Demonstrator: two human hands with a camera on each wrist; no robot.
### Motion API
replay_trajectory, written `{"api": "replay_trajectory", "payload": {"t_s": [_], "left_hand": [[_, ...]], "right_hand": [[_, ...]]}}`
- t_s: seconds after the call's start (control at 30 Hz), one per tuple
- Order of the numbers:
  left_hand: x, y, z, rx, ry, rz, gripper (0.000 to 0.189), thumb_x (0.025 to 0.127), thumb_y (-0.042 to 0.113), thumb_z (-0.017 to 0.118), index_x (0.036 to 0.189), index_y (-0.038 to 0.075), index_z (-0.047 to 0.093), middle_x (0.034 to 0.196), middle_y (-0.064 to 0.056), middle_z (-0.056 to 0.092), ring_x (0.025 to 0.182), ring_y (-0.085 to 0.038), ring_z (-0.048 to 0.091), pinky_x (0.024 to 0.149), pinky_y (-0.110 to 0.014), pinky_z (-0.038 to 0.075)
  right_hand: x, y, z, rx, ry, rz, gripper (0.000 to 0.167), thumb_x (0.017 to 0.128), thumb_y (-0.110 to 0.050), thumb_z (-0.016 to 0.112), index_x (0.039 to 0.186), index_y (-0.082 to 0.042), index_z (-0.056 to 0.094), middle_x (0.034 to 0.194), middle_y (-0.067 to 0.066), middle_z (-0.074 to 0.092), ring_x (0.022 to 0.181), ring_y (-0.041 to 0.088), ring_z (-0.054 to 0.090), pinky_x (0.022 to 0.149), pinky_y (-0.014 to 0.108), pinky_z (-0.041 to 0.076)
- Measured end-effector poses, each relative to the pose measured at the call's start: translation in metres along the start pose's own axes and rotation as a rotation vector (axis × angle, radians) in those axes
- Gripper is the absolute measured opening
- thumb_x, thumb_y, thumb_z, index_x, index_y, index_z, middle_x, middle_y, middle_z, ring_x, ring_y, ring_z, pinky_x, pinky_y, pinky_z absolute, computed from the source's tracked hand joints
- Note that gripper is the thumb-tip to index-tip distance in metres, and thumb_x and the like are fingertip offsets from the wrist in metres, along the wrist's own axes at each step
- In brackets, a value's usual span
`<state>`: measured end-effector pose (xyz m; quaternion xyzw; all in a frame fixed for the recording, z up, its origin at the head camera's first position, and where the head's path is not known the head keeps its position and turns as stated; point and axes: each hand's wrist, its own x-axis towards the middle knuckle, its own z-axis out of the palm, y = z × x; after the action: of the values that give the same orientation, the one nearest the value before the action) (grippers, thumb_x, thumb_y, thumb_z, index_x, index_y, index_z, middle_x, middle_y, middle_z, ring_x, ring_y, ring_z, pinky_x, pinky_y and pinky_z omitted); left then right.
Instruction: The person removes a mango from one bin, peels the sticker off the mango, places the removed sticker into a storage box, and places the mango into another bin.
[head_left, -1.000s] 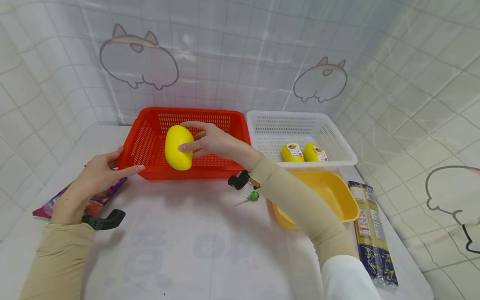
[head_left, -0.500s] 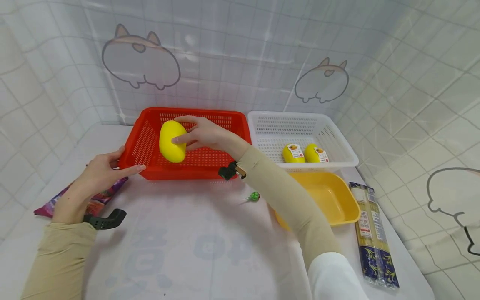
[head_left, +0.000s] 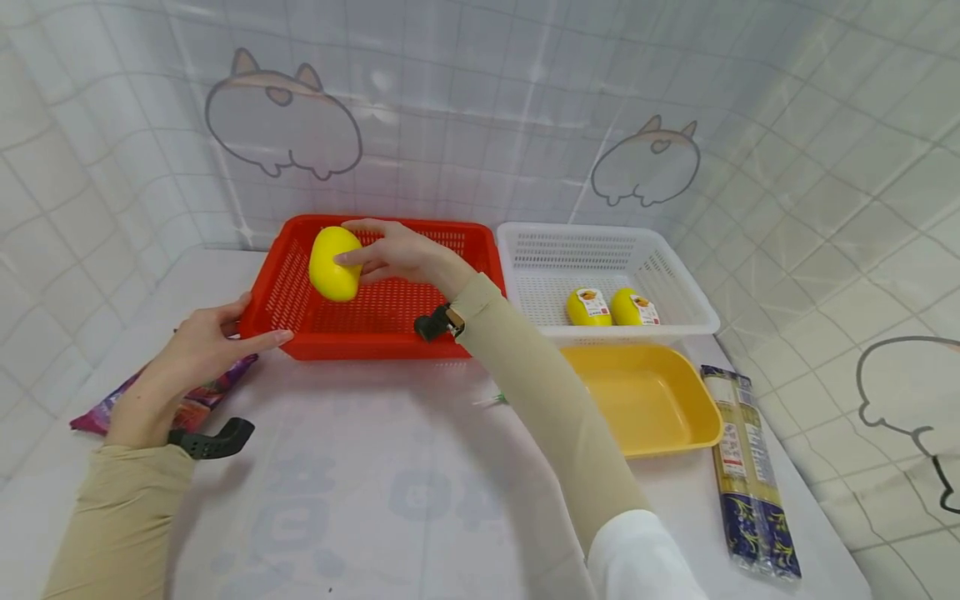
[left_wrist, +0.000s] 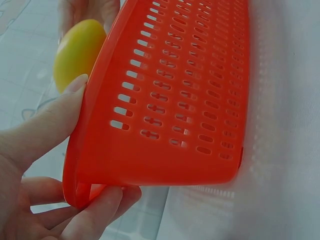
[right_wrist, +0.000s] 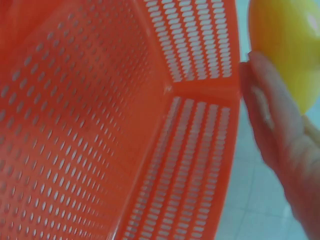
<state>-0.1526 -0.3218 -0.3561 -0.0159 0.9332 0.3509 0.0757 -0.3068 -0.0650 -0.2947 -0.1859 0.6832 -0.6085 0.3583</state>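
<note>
In the head view, my right hand (head_left: 401, 252) holds a smooth yellow mango (head_left: 330, 271) above the left part of the red plastic basket (head_left: 390, 346). The thumb lies on the near side of the mango (right_wrist: 287, 45); some fingers are hidden behind it. My left hand (head_left: 198, 346) grips the basket's left front corner. In the left wrist view, the thumb of the left hand (left_wrist: 45, 125) lies on the rim and its fingers curl beneath the corner. The right wrist view shows the perforated floor and walls of the red basket (right_wrist: 75, 150), with nothing lying in the visible part.
Right of the red basket stands a white basket (head_left: 540, 332) with two labelled yellow mangoes (head_left: 581, 315). Before it sits a yellow tub (head_left: 637, 408), with a noodle packet (head_left: 738, 467) alongside. A lollipop (head_left: 495, 400) is partly covered by the right sleeve. A purple packet (head_left: 97, 417) lies under the left forearm.
My right hand has carried the mango left and farther back over the red basket. The left hand keeps its grip on the corner. The right sleeve now covers most of the lollipop.
</note>
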Motion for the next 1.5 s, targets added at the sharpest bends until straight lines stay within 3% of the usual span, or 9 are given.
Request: {"api": "replay_trajectory", "payload": {"t_s": [0.2,0.43,0.63,0.93,1.13,1.33,1.5], "left_hand": [[-0.002,0.000,-0.001,0.001,0.010,0.005,0.106,0.088,0.066,0.061,0.160,0.013,0.005,0.140,-0.030,0.048,0.116,-0.040,0.048,0.070,-0.028,0.053],[-0.002,0.004,-0.002,-0.035,-0.015,-0.019,0.109,0.087,0.068,0.061,0.160,0.013,0.002,0.145,-0.032,0.044,0.121,-0.042,0.045,0.073,-0.027,0.049],[-0.002,0.006,0.000,-0.041,-0.018,-0.016,0.110,0.087,0.067,0.062,0.159,0.011,0.001,0.147,-0.032,0.043,0.120,-0.040,0.045,0.074,-0.027,0.047],[-0.003,0.006,0.000,-0.026,-0.009,0.004,0.108,0.089,0.064,0.063,0.159,0.007,0.003,0.146,-0.032,0.045,0.116,-0.034,0.049,0.072,-0.025,0.047],[-0.003,0.005,-0.001,-0.010,-0.012,0.002,0.107,0.090,0.063,0.062,0.158,0.005,0.002,0.144,-0.033,0.046,0.114,-0.034,0.049,0.069,-0.024,0.046],[-0.003,0.004,-0.002,0.003,-0.013,0.002,0.108,0.090,0.063,0.061,0.158,0.004,0.001,0.144,-0.034,0.045,0.113,-0.035,0.048,0.067,-0.025,0.045],[-0.003,0.005,-0.002,0.004,-0.011,0.000,0.109,0.090,0.063,0.062,0.157,0.002,0.002,0.144,-0.035,0.045,0.111,-0.034,0.049,0.066,-0.025,0.045]], "right_hand": [[0.015,0.005,-0.009,0.072,0.002,0.009,0.061,0.091,-0.012,0.073,0.145,-0.020,0.048,0.118,0.008,0.064,0.099,0.031,0.070,0.103,0.045,0.052],[0.024,0.017,-0.025,0.158,-0.002,0.005,0.060,0.092,-0.010,0.071,0.146,-0.017,0.046,0.122,0.008,0.060,0.101,0.032,0.068,0.111,0.051,0.043],[0.031,0.034,-0.039,0.159,0.034,0.028,0.064,0.093,-0.012,0.071,0.150,-0.016,0.042,0.127,0.010,0.057,0.099,0.032,0.067,0.109,0.049,0.046],[0.034,0.050,-0.042,0.074,0.035,0.065,0.067,0.092,-0.010,0.072,0.151,-0.015,0.041,0.129,0.013,0.057,0.097,0.032,0.068,0.109,0.052,0.044],[0.034,0.055,-0.041,-0.086,0.008,0.139,0.070,0.089,-0.014,0.076,0.150,-0.017,0.044,0.133,0.007,0.054,0.100,0.030,0.067,0.105,0.046,0.050],[0.033,0.059,-0.040,-0.146,0.009,0.150,0.070,0.088,-0.014,0.077,0.150,-0.016,0.044,0.133,0.007,0.053,0.101,0.028,0.066,0.103,0.045,0.051],[0.034,0.061,-0.042,-0.262,0.001,0.175,0.072,0.087,-0.018,0.079,0.150,-0.017,0.044,0.135,0.006,0.051,0.102,0.027,0.066,0.104,0.044,0.051]]}}
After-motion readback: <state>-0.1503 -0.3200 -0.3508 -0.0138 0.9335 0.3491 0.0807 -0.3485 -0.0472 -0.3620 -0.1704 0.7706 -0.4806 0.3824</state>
